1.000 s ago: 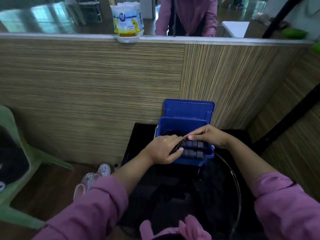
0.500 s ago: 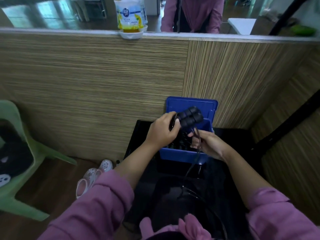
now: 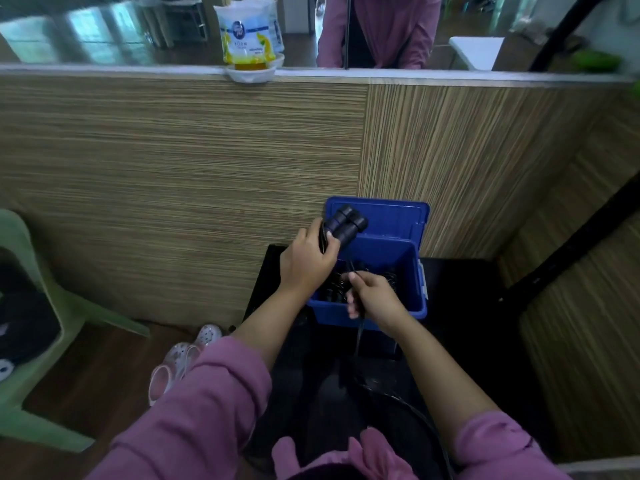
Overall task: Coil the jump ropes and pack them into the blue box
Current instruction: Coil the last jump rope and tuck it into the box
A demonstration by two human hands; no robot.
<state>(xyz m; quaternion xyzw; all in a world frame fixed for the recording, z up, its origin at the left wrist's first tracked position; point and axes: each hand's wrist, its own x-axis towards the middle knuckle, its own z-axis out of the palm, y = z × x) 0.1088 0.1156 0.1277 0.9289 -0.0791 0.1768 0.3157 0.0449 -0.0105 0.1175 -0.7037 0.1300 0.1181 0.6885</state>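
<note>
A blue box (image 3: 415,271) with its lid tipped back against the wall stands on a black stand. Coiled black ropes (image 3: 332,289) lie inside it. My left hand (image 3: 304,261) grips the two black handles (image 3: 346,225) of a jump rope, held up over the box's left rim. From the handles the black rope (image 3: 398,400) runs down through my right hand (image 3: 374,296), which pinches it in front of the box, then trails in a loop toward my lap.
A wood-grain partition rises right behind the box, with a refill pouch in a white dish (image 3: 250,46) on its ledge. A green plastic chair (image 3: 31,341) stands at left, pale clogs (image 3: 183,358) on the floor beside the black stand (image 3: 460,299).
My left hand lifted the two handles from the box's front up above its left rim. My right hand dropped down and slid along the rope, which now hangs straighter.
</note>
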